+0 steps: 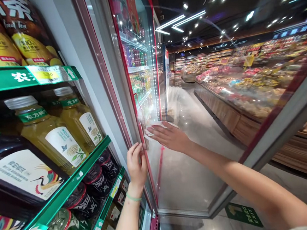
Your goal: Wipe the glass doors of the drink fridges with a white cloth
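Note:
I stand at an open drinks fridge whose glass door [189,169] swings out to the right. My left hand [136,166] curls its fingers round the red-trimmed edge of the door frame [142,144]. My right hand [168,137] lies flat, fingers stretched out, pressing a white cloth [154,128] against the inner face of the glass.
Green shelves [68,185] at left hold yellow tea bottles [51,137], a dark bottle [17,171] and dark-capped bottles [95,183] below. More lit fridges [139,66] run ahead. An aisle floor and long food displays [247,86] show through the glass. A green exit sticker [243,215] is on the floor.

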The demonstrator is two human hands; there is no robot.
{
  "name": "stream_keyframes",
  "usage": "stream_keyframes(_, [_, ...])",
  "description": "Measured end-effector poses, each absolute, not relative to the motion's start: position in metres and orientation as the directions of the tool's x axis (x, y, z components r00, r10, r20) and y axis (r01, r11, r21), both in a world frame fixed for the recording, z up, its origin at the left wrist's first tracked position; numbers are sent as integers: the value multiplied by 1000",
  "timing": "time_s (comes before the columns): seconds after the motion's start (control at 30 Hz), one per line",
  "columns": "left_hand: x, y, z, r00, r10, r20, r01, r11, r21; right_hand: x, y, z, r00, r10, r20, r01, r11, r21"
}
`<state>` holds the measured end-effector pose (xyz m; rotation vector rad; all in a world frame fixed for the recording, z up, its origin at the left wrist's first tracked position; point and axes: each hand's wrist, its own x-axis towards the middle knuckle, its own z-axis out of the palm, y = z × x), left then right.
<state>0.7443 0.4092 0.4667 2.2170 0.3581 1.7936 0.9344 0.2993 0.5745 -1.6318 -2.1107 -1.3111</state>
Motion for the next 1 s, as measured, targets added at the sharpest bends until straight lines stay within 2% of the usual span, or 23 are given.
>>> stream_keyframes(0.07, [748, 406, 467, 201, 344, 917, 15, -937, 349, 942, 283, 564, -325, 667, 670, 865, -77, 496])
stream_keyframes(0.13, [755, 401, 463, 221, 323, 920, -2, -944, 331, 946, 273, 552, -170, 607, 776, 873, -273, 404])
stream_keyframes(0.2, [764, 395, 458, 249, 292, 923, -24, -951, 307, 946, 267, 536, -56, 569, 820, 844, -412, 343])
stream_keyframes(0.23, [768, 393, 456, 262, 276, 925, -35, -955, 295, 946, 264, 527, -38, 580, 814, 832, -433, 348])
stream_keyframes(0.3, [774, 390, 455, 277, 247, 928, -45, -962, 269, 948, 255, 510, -105, 640, 761, 818, -380, 432])
stream_keyframes(0.37, [779, 388, 455, 285, 249, 926, -13, -965, 263, 955, 243, 503, -129, 648, 751, 807, -372, 459])
stream_keyframes(0.5, [792, 378, 456, 300, 283, 911, 77, -959, 273, 972, 220, 508, 56, 467, 882, 771, -582, 259])
stream_keyframes(0.6, [806, 365, 453, 347, 225, 911, 60, -974, 218, 976, 206, 487, 33, 337, 941, 718, -663, 212])
stream_keyframes(0.73, [821, 351, 448, 408, 177, 896, 55, -984, 169, 977, 186, 445, -11, 296, 955, 712, -669, 216])
stream_keyframes(0.83, [829, 342, 447, 416, 192, 889, 73, -981, 178, 987, 176, 451, 56, 271, 961, 696, -701, 157])
stream_keyframes(0.93, [837, 332, 446, 404, 223, 887, 93, -975, 203, 997, 168, 465, 128, 178, 976, 668, -742, 48])
stream_keyframes(1.0, [843, 324, 445, 402, 228, 887, 105, -973, 203, 1000, 159, 459, 110, 161, 981, 672, -739, 46])
